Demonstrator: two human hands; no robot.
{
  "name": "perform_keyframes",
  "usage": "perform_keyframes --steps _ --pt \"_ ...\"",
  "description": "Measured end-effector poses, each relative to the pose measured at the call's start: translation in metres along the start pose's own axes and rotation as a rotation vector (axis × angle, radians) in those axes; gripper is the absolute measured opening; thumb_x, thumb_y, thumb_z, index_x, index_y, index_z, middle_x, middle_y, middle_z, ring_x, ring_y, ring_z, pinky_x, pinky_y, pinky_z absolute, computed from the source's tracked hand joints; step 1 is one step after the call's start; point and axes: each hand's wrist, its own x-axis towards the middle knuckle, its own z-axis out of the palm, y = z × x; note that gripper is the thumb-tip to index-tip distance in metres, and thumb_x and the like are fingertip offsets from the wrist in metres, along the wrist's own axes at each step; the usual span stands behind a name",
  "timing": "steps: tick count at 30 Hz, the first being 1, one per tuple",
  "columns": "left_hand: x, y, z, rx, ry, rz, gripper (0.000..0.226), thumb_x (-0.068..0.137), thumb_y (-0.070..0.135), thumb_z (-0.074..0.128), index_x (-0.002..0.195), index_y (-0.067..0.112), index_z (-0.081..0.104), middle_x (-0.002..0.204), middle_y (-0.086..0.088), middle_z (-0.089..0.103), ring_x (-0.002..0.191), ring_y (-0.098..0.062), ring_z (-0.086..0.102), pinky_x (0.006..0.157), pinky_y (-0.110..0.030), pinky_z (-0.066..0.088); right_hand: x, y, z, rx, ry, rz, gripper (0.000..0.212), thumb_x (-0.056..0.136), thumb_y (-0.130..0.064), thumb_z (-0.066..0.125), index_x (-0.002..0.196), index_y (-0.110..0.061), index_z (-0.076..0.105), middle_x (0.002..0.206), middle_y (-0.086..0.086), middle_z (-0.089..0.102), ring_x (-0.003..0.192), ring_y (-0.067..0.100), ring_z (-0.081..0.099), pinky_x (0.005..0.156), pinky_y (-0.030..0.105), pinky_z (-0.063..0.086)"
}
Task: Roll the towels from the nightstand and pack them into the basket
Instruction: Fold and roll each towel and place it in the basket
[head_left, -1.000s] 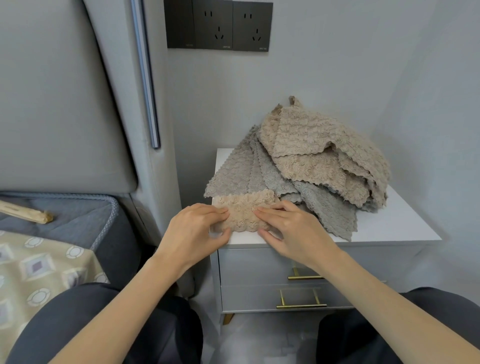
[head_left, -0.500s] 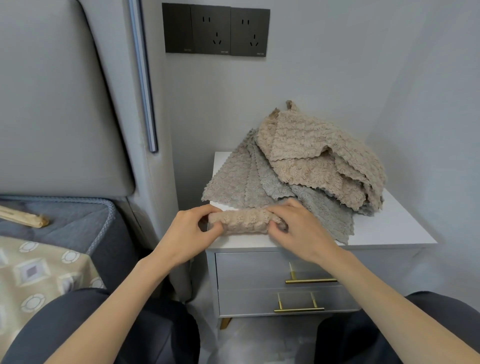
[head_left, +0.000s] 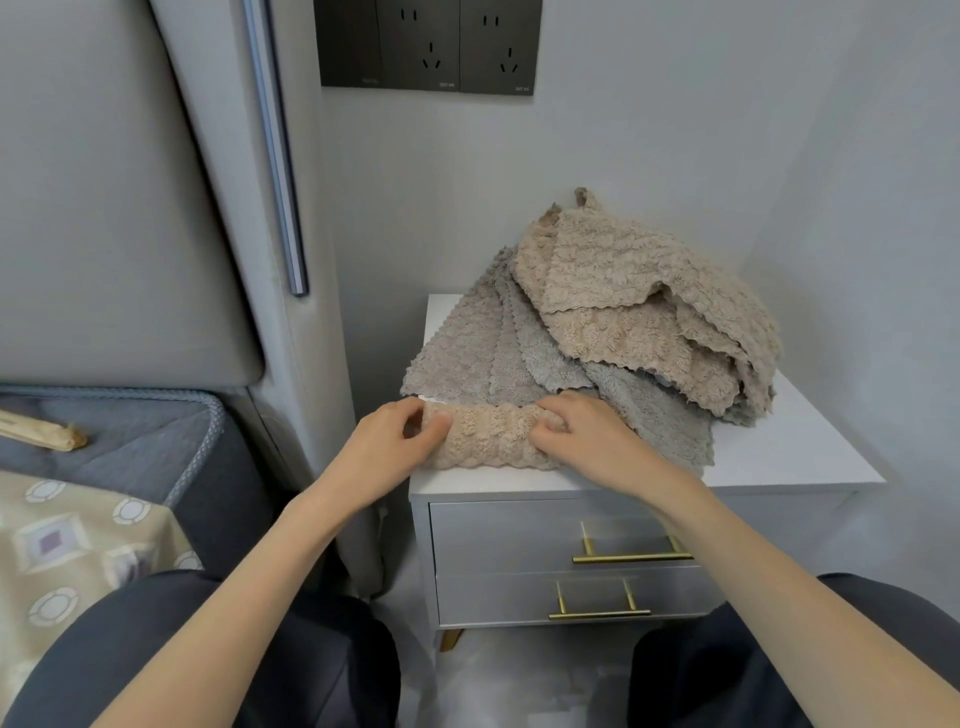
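Note:
A beige towel (head_left: 491, 435) lies rolled into a short log at the front left of the white nightstand (head_left: 789, 457). My left hand (head_left: 387, 452) grips its left end, fingers curled over the top. My right hand (head_left: 582, 439) grips its right end the same way. Behind the roll, a loose pile of beige and grey towels (head_left: 623, 322) covers most of the nightstand top. No basket is in view.
The nightstand has two grey drawers with brass handles (head_left: 631, 557). A grey padded headboard (head_left: 104, 208) and a bed with a patterned cover (head_left: 62, 551) are to the left. Black wall sockets (head_left: 428, 47) hang above. My knees frame the floor below.
The beige towel went from a flat folded strip to a tight roll. Both hands curled over it and rolled it away from me toward the pile.

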Motion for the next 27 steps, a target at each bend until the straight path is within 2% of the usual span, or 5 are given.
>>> perform_keyframes --steps 9,14,22,25,27 --pt "0.0 0.005 -0.016 -0.104 -0.284 0.002 0.039 0.094 0.033 0.054 0.089 -0.005 0.059 0.071 -0.008 0.055 0.063 -0.012 0.044 0.06 -0.024 0.036 0.01 -0.007 -0.001 -0.065 -0.073 0.027 0.033 0.081 -0.025 0.056 0.058 -0.013 0.034 0.063 0.0 0.038 0.056 0.014 0.033 0.051 0.03 0.024" --pt "-0.001 0.01 -0.021 -0.098 -0.417 0.027 0.044 0.096 0.029 0.05 0.112 -0.012 0.053 0.103 -0.029 0.058 0.082 -0.02 0.047 0.08 -0.048 0.043 0.01 -0.009 0.003 -0.204 -0.042 -0.05 0.027 0.083 -0.025 0.05 0.062 -0.018 0.036 0.074 -0.005 0.039 0.071 0.014 0.04 0.056 0.027 0.027" --pt "-0.007 0.015 -0.019 -0.037 -0.332 0.036 0.032 0.097 0.024 0.051 0.091 -0.007 0.052 0.083 -0.013 0.048 0.08 -0.023 0.043 0.079 -0.032 0.034 -0.001 -0.01 0.009 -0.395 0.119 -0.12 0.015 0.077 -0.03 0.044 0.08 -0.015 0.046 0.072 0.001 0.048 0.08 0.025 0.049 0.06 0.032 0.03" --pt "-0.011 0.021 -0.022 -0.135 -0.305 0.029 0.031 0.098 0.022 0.049 0.114 -0.005 0.052 0.114 -0.02 0.06 0.107 -0.033 0.055 0.098 -0.044 0.042 -0.007 -0.013 0.005 -0.391 0.172 -0.109 0.032 0.08 -0.029 0.044 0.104 -0.012 0.057 0.088 0.008 0.061 0.085 0.026 0.054 0.065 0.034 0.041" --pt "-0.014 0.029 -0.026 -0.206 -0.276 0.052 0.028 0.098 0.019 0.048 0.118 -0.001 0.051 0.119 -0.02 0.059 0.113 -0.033 0.054 0.1 -0.046 0.042 -0.013 -0.017 -0.002 -0.337 0.2 -0.109 0.029 0.083 -0.028 0.044 0.106 -0.015 0.055 0.085 0.005 0.061 0.08 0.023 0.053 0.066 0.034 0.042"
